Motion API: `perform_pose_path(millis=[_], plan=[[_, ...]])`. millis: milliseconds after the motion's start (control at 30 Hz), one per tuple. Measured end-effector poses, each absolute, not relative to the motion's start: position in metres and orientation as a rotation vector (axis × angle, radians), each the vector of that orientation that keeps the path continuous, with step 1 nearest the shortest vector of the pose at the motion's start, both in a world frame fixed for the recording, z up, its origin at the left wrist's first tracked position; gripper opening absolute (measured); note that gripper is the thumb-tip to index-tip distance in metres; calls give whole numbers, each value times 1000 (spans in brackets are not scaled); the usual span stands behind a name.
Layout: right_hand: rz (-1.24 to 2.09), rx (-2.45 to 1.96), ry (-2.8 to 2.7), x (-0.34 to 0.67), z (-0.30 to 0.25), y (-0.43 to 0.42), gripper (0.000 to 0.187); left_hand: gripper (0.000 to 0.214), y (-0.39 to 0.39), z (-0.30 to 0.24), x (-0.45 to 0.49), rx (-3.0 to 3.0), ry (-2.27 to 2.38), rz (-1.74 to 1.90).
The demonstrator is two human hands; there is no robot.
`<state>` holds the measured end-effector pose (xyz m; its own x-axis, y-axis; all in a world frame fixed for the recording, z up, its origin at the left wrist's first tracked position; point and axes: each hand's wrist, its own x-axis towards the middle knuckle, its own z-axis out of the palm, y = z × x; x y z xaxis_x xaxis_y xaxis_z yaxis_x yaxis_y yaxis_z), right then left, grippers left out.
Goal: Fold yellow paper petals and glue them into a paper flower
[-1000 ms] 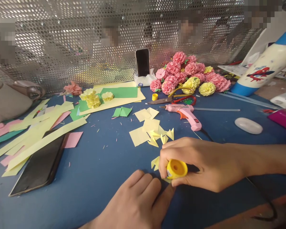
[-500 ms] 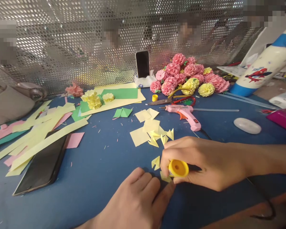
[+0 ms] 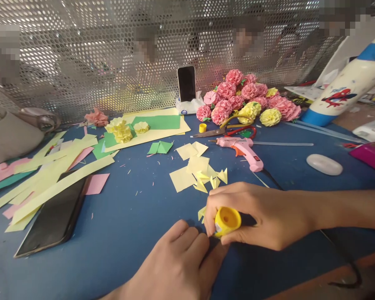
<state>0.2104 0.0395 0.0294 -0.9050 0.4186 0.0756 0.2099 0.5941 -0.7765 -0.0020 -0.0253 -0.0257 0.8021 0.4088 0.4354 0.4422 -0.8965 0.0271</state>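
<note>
My right hand (image 3: 262,216) is closed around a yellow glue stick (image 3: 227,221), its round end facing me, low over the blue table (image 3: 137,216). My left hand (image 3: 178,262) lies fingers-down on the table just left of and below it, fingers together and pressing; what is under them is hidden. A small folded yellow paper piece (image 3: 201,213) shows beside my right fingers. Several yellow paper squares and folded triangles (image 3: 196,168) lie just beyond.
A pink glue gun (image 3: 242,149), scissors (image 3: 218,132) and a heap of pink and yellow paper flowers (image 3: 246,102) lie behind. A dark phone (image 3: 51,218) and paper strips (image 3: 50,171) lie at left. A standing phone (image 3: 186,83), white bottle (image 3: 343,89) and white oval object (image 3: 324,164) are nearby.
My right hand with the glue stick has shifted slightly left, toward my left fingers, covering the small yellow piece that showed beneath it. My left hand has stayed put.
</note>
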Motion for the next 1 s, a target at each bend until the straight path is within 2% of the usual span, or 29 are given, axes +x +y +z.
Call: perform_pose_path(millis=[467, 800, 1000], plan=[[1017, -657, -2683, 214, 36, 36, 9, 31, -28, -30, -4, -2891, -694, -637], [1191, -596, -2550, 211, 32, 40, 13, 26, -26, -28, -3, -2888, -698, -651], [1123, -655, -2620, 207, 30, 34, 14, 28, -26, -28, -4, -2899, -696, -634]])
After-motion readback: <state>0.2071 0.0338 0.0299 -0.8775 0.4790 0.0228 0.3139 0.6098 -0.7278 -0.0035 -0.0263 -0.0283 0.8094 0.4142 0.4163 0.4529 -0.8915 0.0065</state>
